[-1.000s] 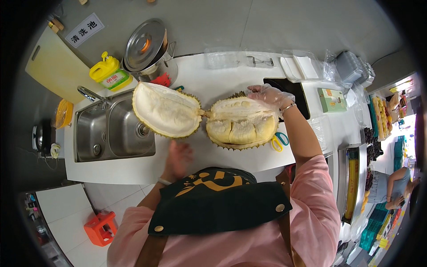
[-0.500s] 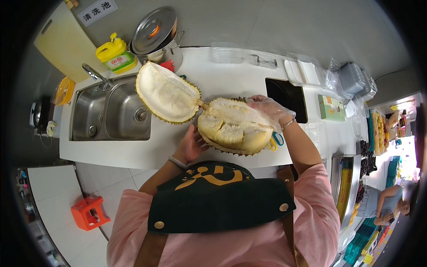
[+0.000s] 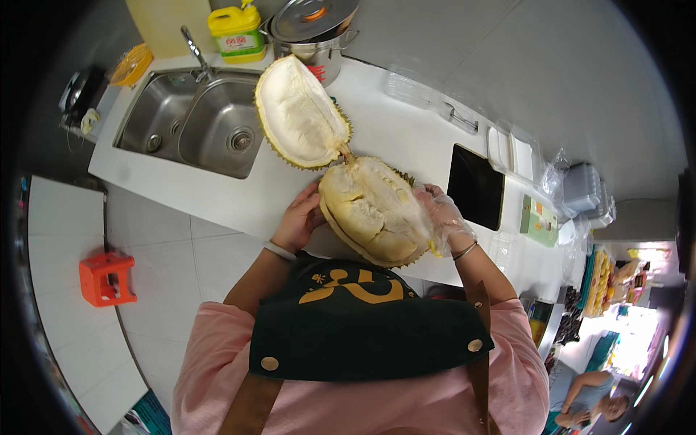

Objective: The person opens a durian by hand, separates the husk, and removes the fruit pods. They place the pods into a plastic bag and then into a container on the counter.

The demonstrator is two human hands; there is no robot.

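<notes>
An opened durian half (image 3: 377, 210) with pale yellow flesh in its spiny shell lies on the counter in front of me. My bare left hand (image 3: 299, 217) grips its left side, fingers partly hidden against the shell. On the right edge, my right hand (image 3: 441, 210), in a clear plastic glove, holds the shell with curled fingers. The other durian shell half (image 3: 301, 116), hollow and whitish inside, lies beyond it to the left. The two meet at the stem (image 3: 344, 151). A yellow handle piece (image 3: 435, 249) shows beside the durian near my right wrist.
At the left is a double steel sink (image 3: 217, 130) with a tap (image 3: 194, 49). Behind stand a yellow jug (image 3: 238, 32) and a lidded pot (image 3: 319, 51). A black panel (image 3: 475, 187), clear trays (image 3: 515, 148) and a green box (image 3: 539, 221) lie right. A red stool (image 3: 107, 279) stands on the floor.
The whole view has turned and shifted. The durian half is tilted more steeply, its right end nearer me. My left hand has come up against its left side; my right hand stays on the shell.
</notes>
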